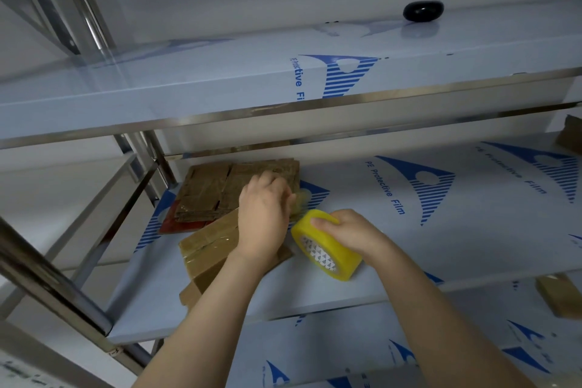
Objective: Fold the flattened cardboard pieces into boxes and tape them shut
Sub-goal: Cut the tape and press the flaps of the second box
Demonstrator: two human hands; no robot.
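A folded brown cardboard box (208, 246) lies on the middle shelf (441, 230), with shiny clear tape across its top. My left hand (263, 214) presses on the box's right end and pinches the loose end of the tape strip. My right hand (346, 231) grips a yellow roll of clear tape (324, 246) just right of the box, the strip stretched between both hands. Behind the box sits a stack of flattened cardboard pieces (236, 189) on something red.
The steel shelf unit has a film-covered upper shelf (220, 79) holding a black oval object (423, 11). Steel posts (56, 287) stand at the left. More cardboard shows at the right edge (570, 132) and on the lower shelf (557, 294).
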